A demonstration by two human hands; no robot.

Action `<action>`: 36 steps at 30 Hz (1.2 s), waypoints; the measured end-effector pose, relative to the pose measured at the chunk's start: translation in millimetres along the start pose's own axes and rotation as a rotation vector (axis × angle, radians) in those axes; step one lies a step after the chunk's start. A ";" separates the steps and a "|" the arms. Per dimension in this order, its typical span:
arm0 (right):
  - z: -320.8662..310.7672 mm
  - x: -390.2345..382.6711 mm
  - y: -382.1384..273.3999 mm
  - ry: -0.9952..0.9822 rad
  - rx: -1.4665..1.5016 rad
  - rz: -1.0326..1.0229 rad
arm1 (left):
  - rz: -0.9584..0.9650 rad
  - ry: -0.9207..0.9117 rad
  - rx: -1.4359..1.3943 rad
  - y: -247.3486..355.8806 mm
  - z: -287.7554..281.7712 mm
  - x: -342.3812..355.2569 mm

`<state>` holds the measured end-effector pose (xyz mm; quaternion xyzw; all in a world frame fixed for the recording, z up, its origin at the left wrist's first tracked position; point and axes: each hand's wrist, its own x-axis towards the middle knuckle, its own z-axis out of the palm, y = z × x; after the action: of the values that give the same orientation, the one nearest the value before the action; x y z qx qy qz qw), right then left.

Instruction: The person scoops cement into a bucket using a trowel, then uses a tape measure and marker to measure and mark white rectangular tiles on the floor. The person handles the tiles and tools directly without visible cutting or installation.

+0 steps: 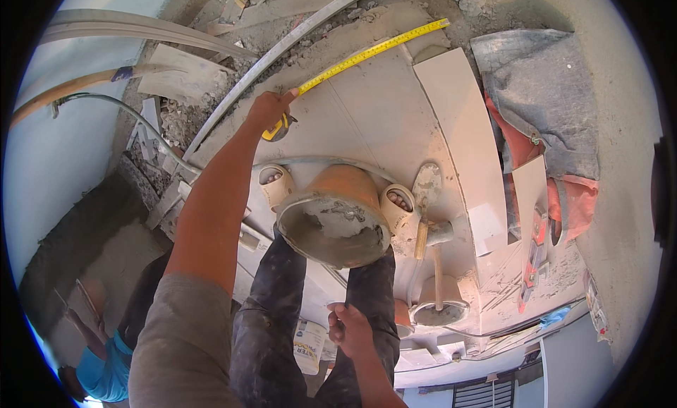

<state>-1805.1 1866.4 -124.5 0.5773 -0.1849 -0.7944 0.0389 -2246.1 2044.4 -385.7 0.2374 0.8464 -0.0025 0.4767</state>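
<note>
My left hand (270, 112) is stretched forward and closed around a tape measure (280, 129) with a yellow and dark case. Its yellow blade (374, 52) runs out to the upper right, across the far part of the large pale tiled surface (331, 122). Close to my thighs, my right hand (350, 330) has its fingers curled together; whatever they pinch is too small to make out. An orange bucket (335, 228) smeared with grey mortar stands between my sandalled feet. Beside my right foot lies a mortar-covered trowel (427, 186) with a wooden handle.
A long metal straightedge (271, 55) borders rubble at upper left. On the right are a narrow pale tile (462, 136), grey cloth (539, 90) and a red spirit level (534, 260). A mallet (438, 267) leans by a smaller bucket (441, 313). Another person (106, 366) works at lower left.
</note>
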 end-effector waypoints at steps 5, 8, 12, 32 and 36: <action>-3.3 1.1 1.0 -0.016 -0.015 -0.018 | -0.028 0.033 0.009 6.3 2.6 -0.5; -4.4 2.9 1.6 -0.022 -0.001 -0.017 | -0.050 0.053 0.015 5.2 6.5 2.4; -3.7 4.3 2.6 -0.028 -0.008 -0.031 | -0.081 0.094 0.029 5.8 13.6 2.1; 0.4 7.5 3.0 0.037 -0.043 -0.015 | -0.069 0.102 -0.013 7.0 32.3 -2.4; 1.0 7.5 3.4 0.034 -0.049 -0.016 | -0.093 0.087 -0.059 4.7 32.4 -1.6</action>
<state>-1809.1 1861.4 -129.9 0.5911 -0.1601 -0.7890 0.0501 -2217.4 2040.4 -401.1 0.1836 0.8760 0.0105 0.4458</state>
